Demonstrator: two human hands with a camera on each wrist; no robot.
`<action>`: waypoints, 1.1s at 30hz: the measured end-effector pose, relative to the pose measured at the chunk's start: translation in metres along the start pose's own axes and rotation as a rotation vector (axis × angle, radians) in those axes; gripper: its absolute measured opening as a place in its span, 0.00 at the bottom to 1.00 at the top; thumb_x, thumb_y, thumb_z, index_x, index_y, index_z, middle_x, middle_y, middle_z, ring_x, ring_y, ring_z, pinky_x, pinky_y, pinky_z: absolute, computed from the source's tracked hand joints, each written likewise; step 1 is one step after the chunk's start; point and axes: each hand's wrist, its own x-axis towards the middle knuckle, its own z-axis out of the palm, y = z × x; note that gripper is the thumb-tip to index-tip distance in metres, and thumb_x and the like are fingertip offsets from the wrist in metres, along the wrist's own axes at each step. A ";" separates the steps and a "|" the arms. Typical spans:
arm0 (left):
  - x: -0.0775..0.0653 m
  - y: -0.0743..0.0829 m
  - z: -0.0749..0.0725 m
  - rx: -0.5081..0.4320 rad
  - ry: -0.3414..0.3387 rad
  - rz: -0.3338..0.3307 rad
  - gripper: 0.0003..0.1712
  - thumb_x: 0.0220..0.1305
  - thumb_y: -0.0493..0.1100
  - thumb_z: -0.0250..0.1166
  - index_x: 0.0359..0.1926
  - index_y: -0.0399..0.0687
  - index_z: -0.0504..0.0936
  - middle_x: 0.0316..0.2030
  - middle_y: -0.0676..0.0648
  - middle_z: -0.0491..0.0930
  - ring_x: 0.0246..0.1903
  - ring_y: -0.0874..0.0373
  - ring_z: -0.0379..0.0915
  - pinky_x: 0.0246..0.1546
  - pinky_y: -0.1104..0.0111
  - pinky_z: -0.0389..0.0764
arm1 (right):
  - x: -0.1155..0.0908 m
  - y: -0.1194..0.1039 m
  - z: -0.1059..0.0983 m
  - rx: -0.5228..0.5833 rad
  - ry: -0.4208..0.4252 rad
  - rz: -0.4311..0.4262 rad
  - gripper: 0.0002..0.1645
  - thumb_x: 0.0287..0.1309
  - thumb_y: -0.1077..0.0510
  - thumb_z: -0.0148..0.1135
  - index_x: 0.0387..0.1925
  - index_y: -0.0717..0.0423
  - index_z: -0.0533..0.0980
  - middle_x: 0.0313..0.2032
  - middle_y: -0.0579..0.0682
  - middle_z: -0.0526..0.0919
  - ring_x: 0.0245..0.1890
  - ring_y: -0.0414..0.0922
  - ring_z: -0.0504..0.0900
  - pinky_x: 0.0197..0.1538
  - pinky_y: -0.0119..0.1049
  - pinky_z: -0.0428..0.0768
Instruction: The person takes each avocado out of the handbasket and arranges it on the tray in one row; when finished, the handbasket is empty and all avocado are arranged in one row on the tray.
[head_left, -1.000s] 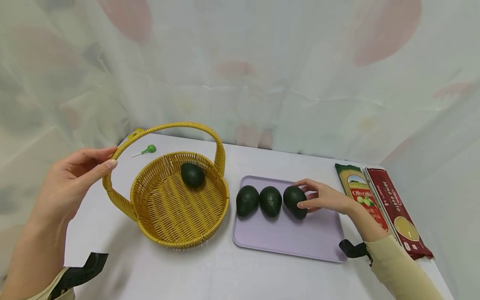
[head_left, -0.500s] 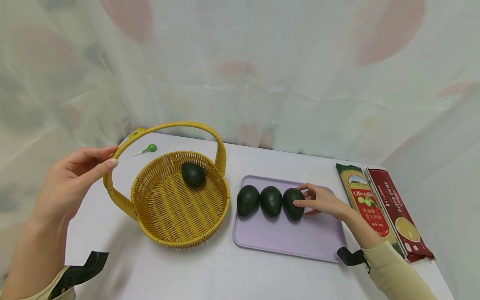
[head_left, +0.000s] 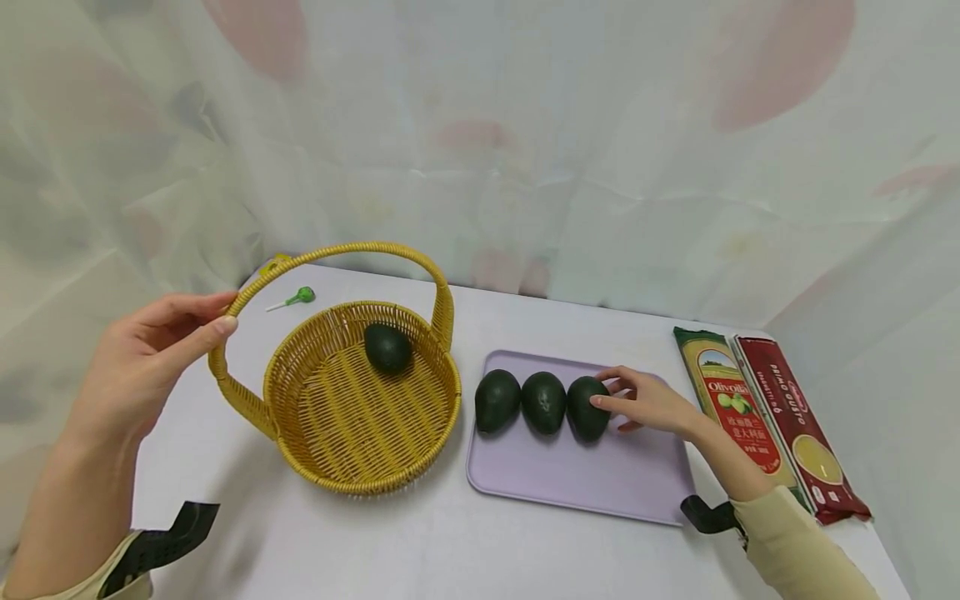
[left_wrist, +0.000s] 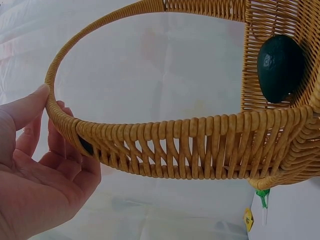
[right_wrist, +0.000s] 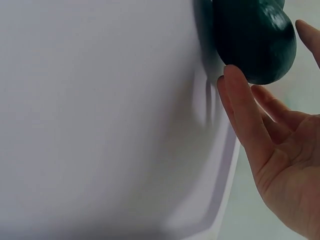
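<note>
Basket [head_left: 360, 425] left of tray [head_left: 577, 477], one avocado [head_left: 387, 348] inside basket, three avocados [head_left: 543, 403] on tray, pasta packets [head_left: 738, 417] right of tray

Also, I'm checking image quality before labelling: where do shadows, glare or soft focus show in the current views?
Head: soft shadow on the white table, lower left of the basket; left wrist: basket sharp, small highlight on the basket avocado, soft curtain behind; right wrist: dim, blurry shadows across the tray, glare on the tray avocado by the right hand.

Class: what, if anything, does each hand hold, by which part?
The left hand pinches the basket by its handle, left side; the right hand, at an avocado, grips nothing.
</note>
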 end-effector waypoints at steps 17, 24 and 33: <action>0.000 0.002 0.001 0.033 0.002 -0.002 0.17 0.60 0.21 0.60 0.46 0.37 0.84 0.46 0.49 0.84 0.39 0.62 0.79 0.42 0.81 0.77 | 0.001 -0.011 -0.005 -0.144 0.076 -0.120 0.30 0.60 0.45 0.66 0.59 0.55 0.74 0.49 0.54 0.80 0.48 0.51 0.80 0.37 0.36 0.84; 0.000 0.003 0.002 0.026 0.001 -0.006 0.16 0.60 0.21 0.60 0.46 0.37 0.84 0.46 0.49 0.84 0.39 0.61 0.79 0.41 0.80 0.77 | 0.005 -0.024 -0.007 -0.179 0.189 -0.240 0.22 0.62 0.49 0.65 0.53 0.55 0.78 0.44 0.50 0.83 0.44 0.48 0.81 0.39 0.35 0.82; 0.000 0.003 0.003 0.042 0.006 -0.001 0.16 0.60 0.22 0.61 0.46 0.38 0.85 0.45 0.49 0.85 0.39 0.61 0.79 0.41 0.80 0.77 | 0.013 -0.051 0.002 -0.037 0.172 -0.303 0.18 0.62 0.54 0.66 0.50 0.58 0.79 0.45 0.52 0.84 0.42 0.50 0.81 0.37 0.36 0.85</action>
